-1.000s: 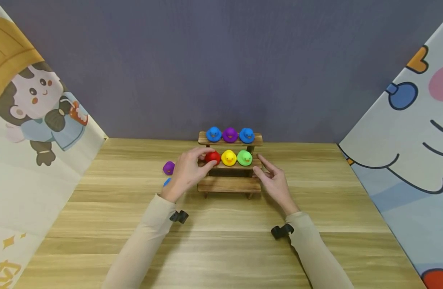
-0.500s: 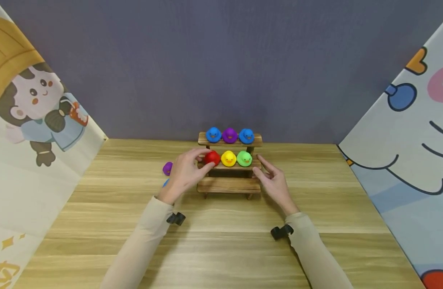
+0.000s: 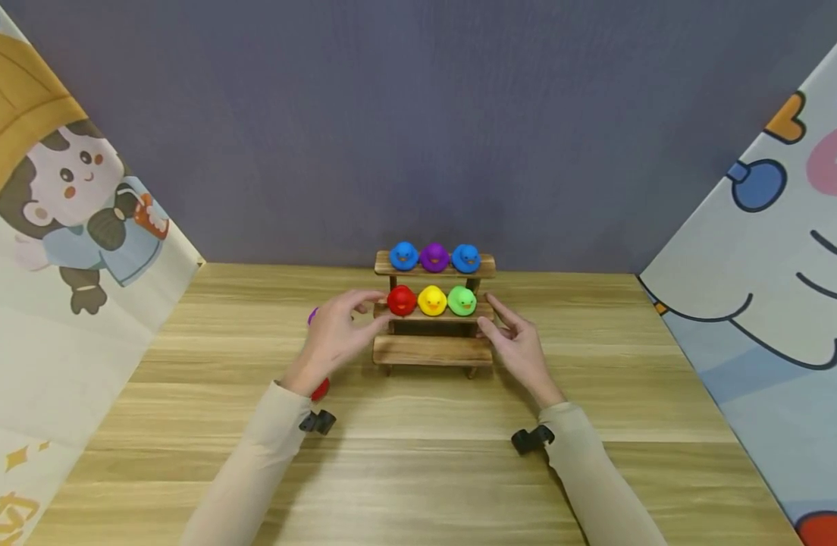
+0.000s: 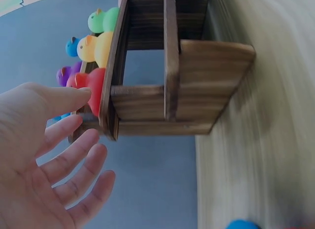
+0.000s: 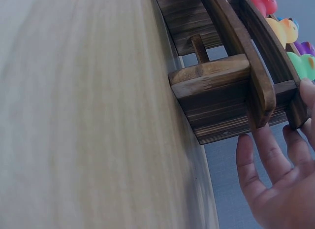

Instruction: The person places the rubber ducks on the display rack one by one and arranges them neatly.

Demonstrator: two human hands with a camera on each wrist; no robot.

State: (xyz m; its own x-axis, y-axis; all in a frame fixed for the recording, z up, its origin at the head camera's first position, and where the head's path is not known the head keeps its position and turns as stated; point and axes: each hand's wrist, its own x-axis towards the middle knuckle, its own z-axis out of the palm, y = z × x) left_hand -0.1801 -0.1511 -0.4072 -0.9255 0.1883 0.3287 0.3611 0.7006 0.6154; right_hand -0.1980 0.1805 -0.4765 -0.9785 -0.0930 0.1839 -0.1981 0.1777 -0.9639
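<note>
On a three-tier wooden display stand (image 3: 432,350), the middle tier bears a red rubber duck (image 3: 401,301), a yellow duck (image 3: 432,300) and a green duck (image 3: 462,301). My left hand (image 3: 336,334) is just left of the red duck, holding nothing, thumb and fingers apart. In the left wrist view its thumb overlaps the red duck (image 4: 94,89); the other fingers are spread. My right hand (image 3: 521,349) rests against the stand's right end, thumb by the middle tier. In the right wrist view, its fingers (image 5: 268,149) are extended and touch the stand.
Two blue ducks (image 3: 404,256) flank a purple duck (image 3: 434,258) on the top tier. On the table (image 3: 418,455), a purple duck (image 3: 312,315) and a red thing (image 3: 320,389) are partly hidden by my left arm. A blue thing (image 4: 242,224) shows in the left wrist view.
My left hand has let go of the red duck and moved left and slightly toward me. The duck stays on the middle tier. My right hand has barely moved.
</note>
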